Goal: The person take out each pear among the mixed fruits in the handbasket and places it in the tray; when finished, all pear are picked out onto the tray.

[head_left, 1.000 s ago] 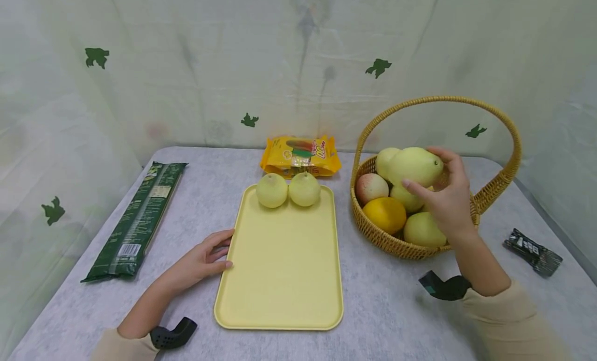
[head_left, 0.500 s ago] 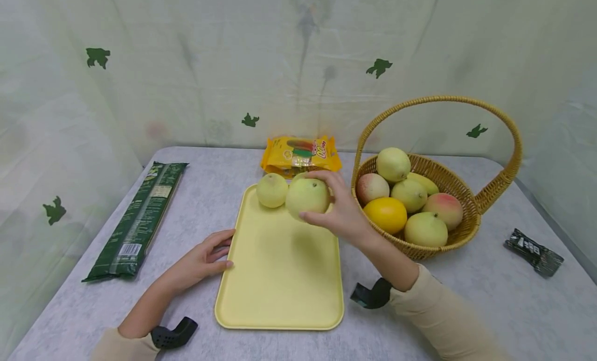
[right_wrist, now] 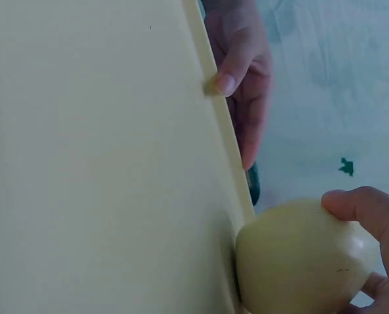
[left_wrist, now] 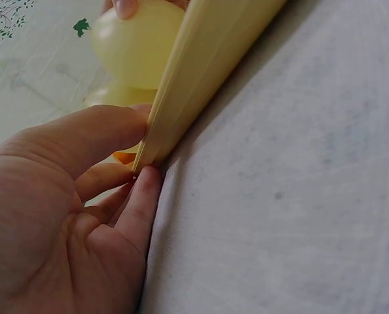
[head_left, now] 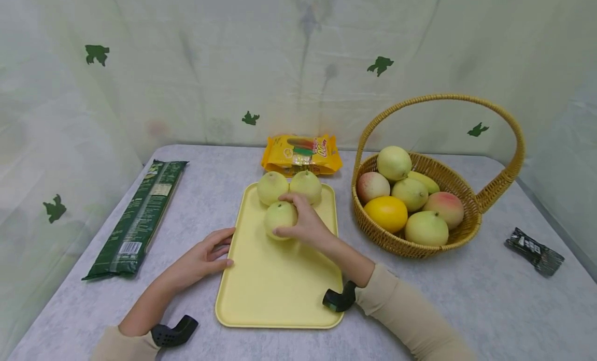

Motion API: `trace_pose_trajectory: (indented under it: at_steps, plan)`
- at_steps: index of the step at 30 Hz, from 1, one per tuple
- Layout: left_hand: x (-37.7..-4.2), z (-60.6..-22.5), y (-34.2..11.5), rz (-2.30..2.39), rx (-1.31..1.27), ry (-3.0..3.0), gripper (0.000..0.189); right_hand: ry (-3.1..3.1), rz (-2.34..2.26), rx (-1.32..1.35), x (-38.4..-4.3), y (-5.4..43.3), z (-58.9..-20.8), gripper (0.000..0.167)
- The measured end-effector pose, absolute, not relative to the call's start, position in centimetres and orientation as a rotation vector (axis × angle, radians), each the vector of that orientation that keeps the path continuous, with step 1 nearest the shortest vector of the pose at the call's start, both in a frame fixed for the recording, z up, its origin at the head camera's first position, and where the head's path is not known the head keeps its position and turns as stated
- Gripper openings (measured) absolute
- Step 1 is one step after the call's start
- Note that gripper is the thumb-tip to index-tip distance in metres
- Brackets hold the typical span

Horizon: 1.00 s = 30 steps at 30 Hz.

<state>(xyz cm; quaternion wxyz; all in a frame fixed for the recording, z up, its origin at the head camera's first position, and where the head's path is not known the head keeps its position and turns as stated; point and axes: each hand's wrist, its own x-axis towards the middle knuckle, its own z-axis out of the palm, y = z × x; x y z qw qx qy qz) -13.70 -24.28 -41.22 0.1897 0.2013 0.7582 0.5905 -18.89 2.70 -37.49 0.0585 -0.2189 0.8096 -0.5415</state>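
My right hand (head_left: 305, 221) grips a pale green pear (head_left: 280, 219), thumb on the near side and fingers on the far side. In the right wrist view this pear (right_wrist: 299, 258) sits against or just above the yellow tray (right_wrist: 103, 157). Two more pears, a left one (head_left: 272, 187) and a right one (head_left: 306, 186), stand side by side at the tray's far end. My left hand (head_left: 200, 262) holds the left edge of the tray (head_left: 280, 293). In the left wrist view the thumb lies on the rim, with other fingers along its outer side.
To the right, a wicker basket (head_left: 387, 242) with a tall handle holds several fruits, among them a yellow one (head_left: 386, 214) and a peach (head_left: 444, 210). A yellow packet (head_left: 300, 155) lies behind the tray, a long green packet (head_left: 137, 216) left, a small black wrapper (head_left: 535, 251) far right.
My right hand has carried the pear from the basket leftward over the tray, then nearer and lower, in front of the other two pears. My left hand has stayed at the tray's edge.
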Motion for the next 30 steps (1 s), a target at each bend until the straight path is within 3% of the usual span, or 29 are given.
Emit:
trace_pose_trajectory:
  at_steps: [17, 30]
  plan:
    - [-13.7, -41.2, -24.4, 1.659, 0.568, 2.130, 0.070, 2.482, -1.590, -0.673, -19.4, 1.6, -38.4, 0.069]
    - [-13.7, -41.2, -24.4, 1.648, 0.549, 2.143, 0.071, 2.525, -1.689, -1.008, -17.2, 7.8, -34.0, 0.059]
